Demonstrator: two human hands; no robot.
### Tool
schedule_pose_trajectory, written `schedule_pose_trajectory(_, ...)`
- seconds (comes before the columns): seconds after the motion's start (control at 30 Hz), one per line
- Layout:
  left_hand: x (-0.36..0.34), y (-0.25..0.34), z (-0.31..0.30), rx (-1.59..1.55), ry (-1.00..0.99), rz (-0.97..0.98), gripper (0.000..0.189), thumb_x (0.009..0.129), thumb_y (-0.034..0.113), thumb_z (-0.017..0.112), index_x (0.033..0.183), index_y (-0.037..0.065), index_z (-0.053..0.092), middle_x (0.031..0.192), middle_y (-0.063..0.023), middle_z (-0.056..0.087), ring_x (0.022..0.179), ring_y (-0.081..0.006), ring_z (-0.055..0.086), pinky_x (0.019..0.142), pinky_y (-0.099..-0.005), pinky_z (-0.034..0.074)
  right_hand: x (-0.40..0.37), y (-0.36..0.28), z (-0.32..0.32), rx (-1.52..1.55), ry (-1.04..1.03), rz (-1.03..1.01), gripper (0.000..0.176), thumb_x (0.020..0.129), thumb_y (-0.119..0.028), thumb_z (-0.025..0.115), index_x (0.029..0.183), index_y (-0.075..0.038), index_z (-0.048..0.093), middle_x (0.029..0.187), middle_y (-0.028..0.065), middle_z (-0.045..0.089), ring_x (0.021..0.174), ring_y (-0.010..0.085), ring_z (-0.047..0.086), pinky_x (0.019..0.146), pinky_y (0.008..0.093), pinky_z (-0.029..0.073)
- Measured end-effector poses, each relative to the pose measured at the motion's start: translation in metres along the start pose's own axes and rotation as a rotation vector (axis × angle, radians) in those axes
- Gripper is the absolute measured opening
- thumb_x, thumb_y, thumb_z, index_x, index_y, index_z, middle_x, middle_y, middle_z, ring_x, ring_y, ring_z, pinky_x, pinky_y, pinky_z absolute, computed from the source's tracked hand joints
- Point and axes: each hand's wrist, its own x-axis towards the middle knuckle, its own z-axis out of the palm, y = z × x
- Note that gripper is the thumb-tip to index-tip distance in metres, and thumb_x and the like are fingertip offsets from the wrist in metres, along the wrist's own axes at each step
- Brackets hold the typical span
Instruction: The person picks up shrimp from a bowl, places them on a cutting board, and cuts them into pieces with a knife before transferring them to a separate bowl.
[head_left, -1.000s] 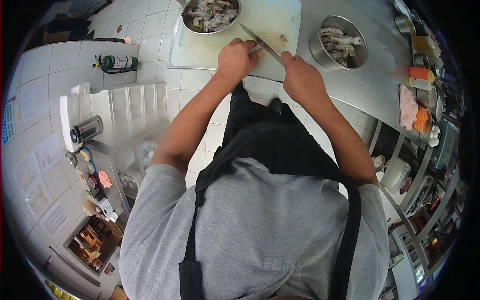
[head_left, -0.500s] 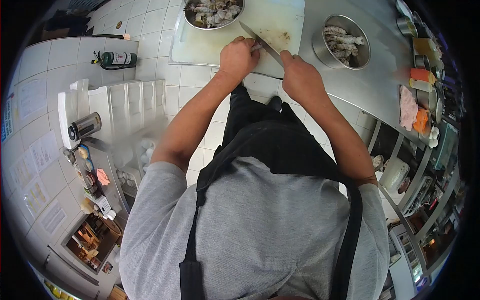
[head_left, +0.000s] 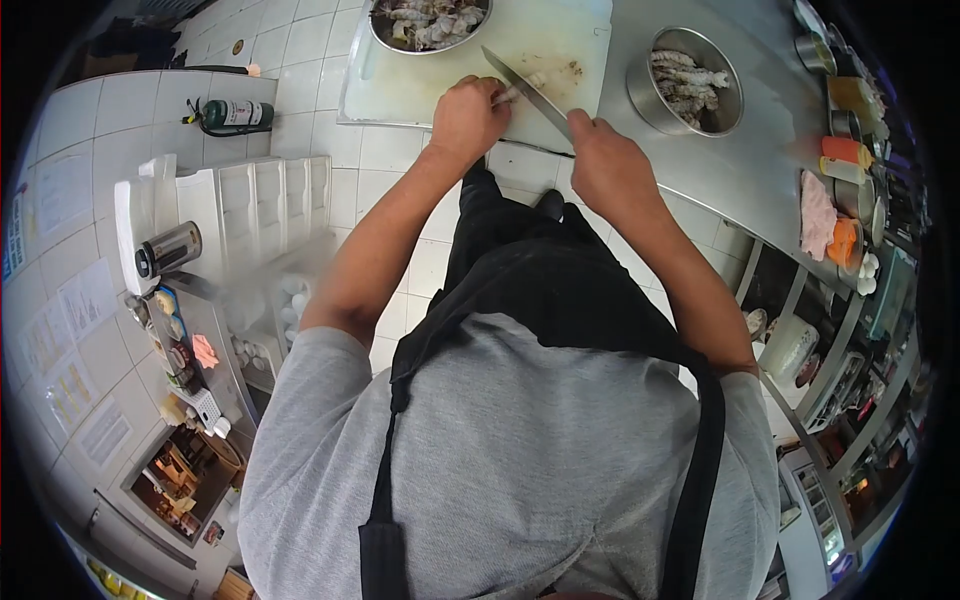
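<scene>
The left hand point(head_left: 470, 117) is curled, its fingertips pinching a shrimp point(head_left: 508, 96) over the white cutting board point(head_left: 400, 95). The right hand point(head_left: 611, 160) is closed around the handle of a knife point(head_left: 530, 92), whose blade slants over the board, right by the shrimp. A metal bowl point(head_left: 462, 41) of shrimp pieces sits on the board, beyond the left hand. A deeper metal pot point(head_left: 652, 103) of shrimp stands on the steel surface point(head_left: 760, 160), to the right of the board.
</scene>
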Motion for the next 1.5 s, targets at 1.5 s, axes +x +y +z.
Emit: schedule_pose_trajectory(1.5, -0.001, 0.007, 0.007, 0.174, 0.189, 0.181, 0.032, 0.084, 0.027, 0.08, 0.108, 0.005, 0.081, 0.087, -0.0142, 0.076, 0.08, -0.0324, 0.075, 0.077, -0.0458, 0.06, 0.02, 0.053, 0.01, 0.085, 0.129, 0.188, 0.028, 0.099, -0.011, 0.06, 0.124, 0.0, 0.051, 0.109, 0.0327, 0.071, 0.1, 0.0521, 0.07, 0.088, 0.0614, 0.055)
